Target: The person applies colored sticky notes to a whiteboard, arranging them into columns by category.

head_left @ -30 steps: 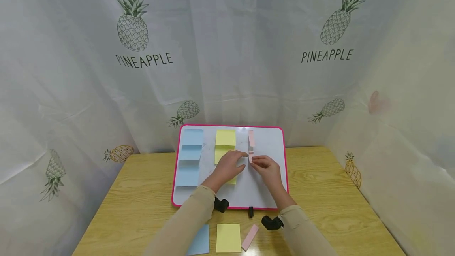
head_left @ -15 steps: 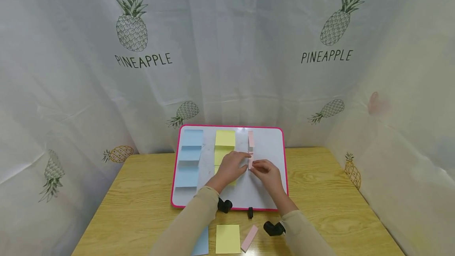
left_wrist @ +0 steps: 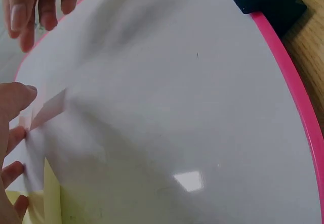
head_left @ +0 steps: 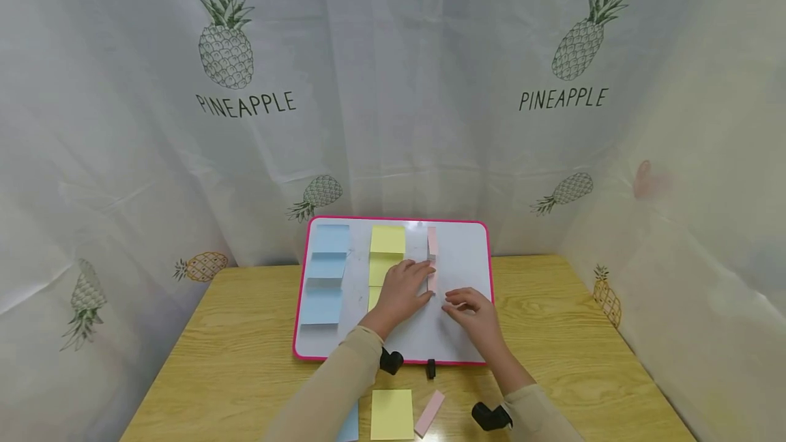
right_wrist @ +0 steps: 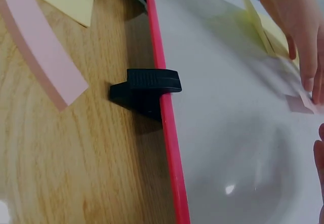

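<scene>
A whiteboard (head_left: pixel 463 251) with a pink rim bears columns of blue notes (head_left: pixel 330 239), yellow notes (head_left: pixel 387 240) and narrow pink strips. My left hand (head_left: pixel 400 295) rests at the lower pink strip (head_left: pixel 432 284), fingertips on its upper part and thumb near its lower end. In the left wrist view that pink strip (left_wrist: pixel 49 109) stands partly off the surface. The upper pink strip (head_left: pixel 432 241) is stuck above it. My right hand (head_left: pixel 475 316) is to the right of the strips, over the board, fingers loosely bent and holding nothing.
Along the table's near side lie a yellow note pad (head_left: pixel 391 415), a pink strip pad (head_left: pixel 429 413) and a blue pad (head_left: pixel 350 426), partly covered by the left sleeve. A black clip (right_wrist: pixel 152 81) grips the board's lower rim. A pineapple-print curtain (head_left: pixel 405 121) hangs behind.
My right hand has let go of the lower pink strip and drawn away to the right and down. My left hand has slid slightly down along the strip.
</scene>
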A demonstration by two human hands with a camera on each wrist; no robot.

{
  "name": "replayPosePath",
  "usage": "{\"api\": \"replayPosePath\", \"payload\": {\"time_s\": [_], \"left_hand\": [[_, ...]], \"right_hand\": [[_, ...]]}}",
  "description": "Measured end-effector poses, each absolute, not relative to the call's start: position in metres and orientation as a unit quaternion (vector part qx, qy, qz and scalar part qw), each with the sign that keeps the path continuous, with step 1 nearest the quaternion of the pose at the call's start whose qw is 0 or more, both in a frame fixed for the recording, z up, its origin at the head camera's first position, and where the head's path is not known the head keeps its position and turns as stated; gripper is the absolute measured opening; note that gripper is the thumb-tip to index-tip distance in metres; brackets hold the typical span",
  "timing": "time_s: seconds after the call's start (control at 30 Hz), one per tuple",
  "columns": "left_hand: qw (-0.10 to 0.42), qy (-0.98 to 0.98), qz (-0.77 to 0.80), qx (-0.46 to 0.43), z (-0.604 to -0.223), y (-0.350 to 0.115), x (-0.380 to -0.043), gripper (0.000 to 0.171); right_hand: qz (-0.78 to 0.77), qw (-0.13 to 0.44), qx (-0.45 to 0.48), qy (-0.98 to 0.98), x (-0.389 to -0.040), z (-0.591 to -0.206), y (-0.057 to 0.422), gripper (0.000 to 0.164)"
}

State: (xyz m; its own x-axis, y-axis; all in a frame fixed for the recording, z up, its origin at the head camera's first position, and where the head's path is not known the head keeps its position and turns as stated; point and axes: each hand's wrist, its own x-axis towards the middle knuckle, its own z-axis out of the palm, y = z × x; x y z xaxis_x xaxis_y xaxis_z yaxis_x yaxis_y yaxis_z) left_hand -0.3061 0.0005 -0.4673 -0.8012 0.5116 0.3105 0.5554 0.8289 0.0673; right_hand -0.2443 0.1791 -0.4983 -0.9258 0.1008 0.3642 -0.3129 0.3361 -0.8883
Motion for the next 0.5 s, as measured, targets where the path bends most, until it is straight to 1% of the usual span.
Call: {"api": "replayPosePath", "payload": {"time_s": [0.1, 0.33, 0.5], "left_hand": [[0.145, -0.946, -0.076, -0.278, -0.469, 0.001, -0.306, 0.052], [0.152, -0.943, -0.090, -0.283, -0.469, 0.001, -0.310, 0.053], [0.149, -0.943, -0.103, -0.281, -0.470, 0.002, -0.313, 0.054]], "right_hand": [[0.570, 0.188, 0.085, -0.795, -0.239, -0.499, 0.183, 0.011], [0.556, 0.191, 0.118, -0.800, -0.208, -0.468, 0.179, 0.016], [0.552, 0.196, 0.125, -0.801, -0.203, -0.467, 0.181, 0.016]]}}
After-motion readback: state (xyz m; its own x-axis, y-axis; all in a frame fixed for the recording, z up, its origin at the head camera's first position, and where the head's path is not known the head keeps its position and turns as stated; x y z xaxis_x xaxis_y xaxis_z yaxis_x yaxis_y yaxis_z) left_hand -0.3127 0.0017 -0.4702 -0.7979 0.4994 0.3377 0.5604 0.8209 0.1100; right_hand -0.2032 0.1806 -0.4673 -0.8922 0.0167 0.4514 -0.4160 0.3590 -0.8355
